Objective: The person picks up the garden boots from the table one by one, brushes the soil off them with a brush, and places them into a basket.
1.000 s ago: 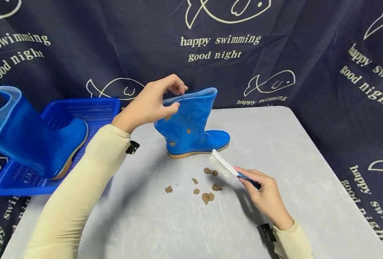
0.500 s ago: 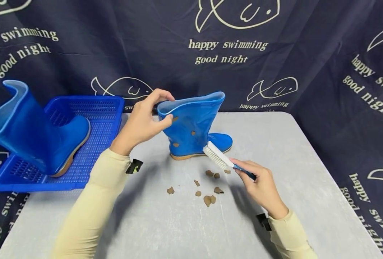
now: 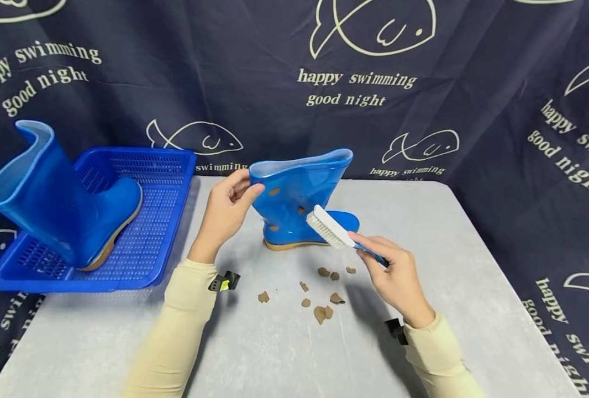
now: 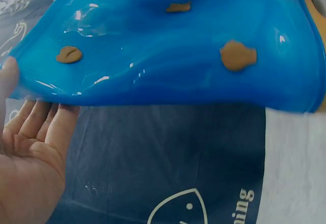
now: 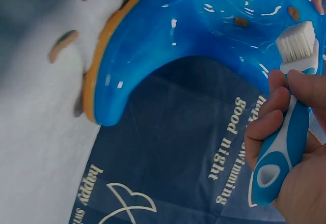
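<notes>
A blue rubber boot [image 3: 299,188] stands upright on the table, with brown mud-like patches [image 4: 238,56] stuck to its shaft. My left hand [image 3: 226,213] holds the shaft by its back edge near the top, thumb on the near side and fingers behind. In my right hand [image 3: 394,271] is a scrub brush [image 3: 331,225], gripped by its blue and white handle [image 5: 282,152]. Its white bristles [image 5: 295,43] are in front of the boot near the middle patch; whether they touch it I cannot tell. Several brown flakes [image 3: 320,314] lie on the table before the boot.
To the left, a blue plastic basket [image 3: 175,221] sits at the table's edge with a second blue boot [image 3: 71,204] tilted in it. A dark curtain [image 3: 269,66] with fish prints hangs behind the grey table [image 3: 448,249].
My left hand has come down from above the boot's opening and now grips the shaft's back edge. My right hand has raised the brush up and left, closer to the shaft.
</notes>
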Demonstrator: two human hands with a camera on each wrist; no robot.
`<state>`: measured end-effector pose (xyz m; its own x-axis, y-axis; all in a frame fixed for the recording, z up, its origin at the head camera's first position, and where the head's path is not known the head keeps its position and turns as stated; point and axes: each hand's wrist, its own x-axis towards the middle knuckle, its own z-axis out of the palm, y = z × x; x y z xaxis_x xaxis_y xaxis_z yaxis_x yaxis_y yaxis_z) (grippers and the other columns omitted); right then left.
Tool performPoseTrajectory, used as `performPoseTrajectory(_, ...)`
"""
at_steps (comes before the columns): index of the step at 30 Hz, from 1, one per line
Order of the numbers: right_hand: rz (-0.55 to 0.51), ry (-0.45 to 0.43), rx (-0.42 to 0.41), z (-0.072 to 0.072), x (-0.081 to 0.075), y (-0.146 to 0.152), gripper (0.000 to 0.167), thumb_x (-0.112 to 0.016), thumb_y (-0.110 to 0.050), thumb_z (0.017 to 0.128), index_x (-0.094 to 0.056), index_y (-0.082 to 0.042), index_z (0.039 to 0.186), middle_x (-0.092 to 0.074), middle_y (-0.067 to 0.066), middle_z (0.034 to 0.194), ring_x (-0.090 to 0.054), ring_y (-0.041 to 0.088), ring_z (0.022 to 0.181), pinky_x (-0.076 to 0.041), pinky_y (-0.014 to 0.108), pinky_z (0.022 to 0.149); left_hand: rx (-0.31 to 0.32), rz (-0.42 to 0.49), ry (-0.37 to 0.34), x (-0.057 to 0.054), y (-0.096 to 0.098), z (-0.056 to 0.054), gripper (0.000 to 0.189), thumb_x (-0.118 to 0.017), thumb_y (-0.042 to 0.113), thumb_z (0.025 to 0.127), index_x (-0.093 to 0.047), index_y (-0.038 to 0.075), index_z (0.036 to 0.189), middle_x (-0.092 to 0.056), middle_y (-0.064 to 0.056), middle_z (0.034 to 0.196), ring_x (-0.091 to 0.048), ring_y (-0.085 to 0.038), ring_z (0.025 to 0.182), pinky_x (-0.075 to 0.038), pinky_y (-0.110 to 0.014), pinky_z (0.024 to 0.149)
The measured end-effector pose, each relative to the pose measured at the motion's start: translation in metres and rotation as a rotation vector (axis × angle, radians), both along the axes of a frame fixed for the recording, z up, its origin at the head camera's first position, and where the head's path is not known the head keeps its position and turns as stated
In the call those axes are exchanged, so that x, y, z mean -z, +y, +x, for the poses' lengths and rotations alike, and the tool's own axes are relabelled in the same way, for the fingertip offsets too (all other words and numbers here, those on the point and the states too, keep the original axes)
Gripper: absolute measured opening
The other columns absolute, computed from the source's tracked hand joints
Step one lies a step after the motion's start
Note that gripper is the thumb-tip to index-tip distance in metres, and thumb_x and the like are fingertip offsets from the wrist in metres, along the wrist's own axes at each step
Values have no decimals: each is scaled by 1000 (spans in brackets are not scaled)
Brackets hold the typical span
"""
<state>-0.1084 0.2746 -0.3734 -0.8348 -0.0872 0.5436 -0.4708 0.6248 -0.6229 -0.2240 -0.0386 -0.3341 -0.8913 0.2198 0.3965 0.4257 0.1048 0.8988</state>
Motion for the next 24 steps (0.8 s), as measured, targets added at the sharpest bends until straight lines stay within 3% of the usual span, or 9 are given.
performPoseTrajectory(6,40,75,-1,-10,-13,-13,42,-68,7,90,-74,-19,122,-76,4,104,-61,4,84,-45,12,69,34,23,23,5,1,2,39,-57,15,103,-55,2,141,-69,-20,129,-64,-1,97,-48,-15,74)
performPoseTrajectory(15,49,239,-43,-36,-31,-40,41,-63,12,89,-76,-14,118,-74,9,108,-68,18,93,-48,13,77,5,84,-48,7,3,-2,37,-54,19,105,-58,1,137,-69,-21,126,-65,-1,93,-52,-14,82)
performPoseTrajectory(24,63,268,-107,-55,-31,-53,43,-60,14,89,-76,-12,118,-73,11,101,-63,23,88,-50,20,76,-2,128,-111,5,9,-10,35,-56,18,104,-60,-2,133,-71,-27,117,-69,0,87,-57,-16,83)
